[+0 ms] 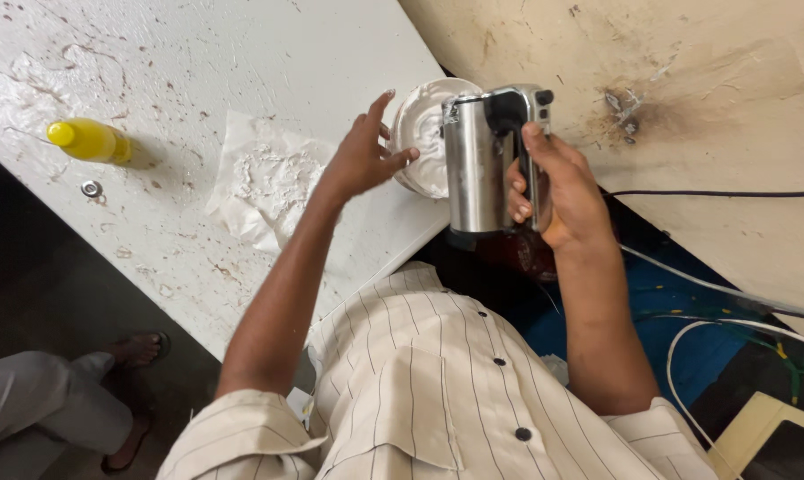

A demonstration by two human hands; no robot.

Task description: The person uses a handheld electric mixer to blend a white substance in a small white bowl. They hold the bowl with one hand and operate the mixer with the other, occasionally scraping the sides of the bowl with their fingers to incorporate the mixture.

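Seen from above, a white counter (242, 62), stained with brown specks and smears, runs diagonally beneath the person's arms, ending at an edge just below the left hand (362, 156). That hand is released, fingers spread, its fingertips touching the rim of a round white bowl (411, 116) filled with stiff white cream. The right hand (553, 191) is clenched around the black handle of a shiny cylindrical steel hand mixer (477, 164), held upright over the bowl and hiding much of it; the beaters cannot be seen. Left of the left hand lies a crumpled white paper (264, 182) smeared with cream, and farther left a yellow plastic bottle (86, 140) rests on its side beside a small metal ring (91, 188). Beyond the right hand, a beige wall (713, 71) shows a scorched dark patch, with a black cable (731, 193) and white wires (713, 284) trailing off frame. Another person's sandalled foot (135, 348) appears at the lower left, partly cut off.
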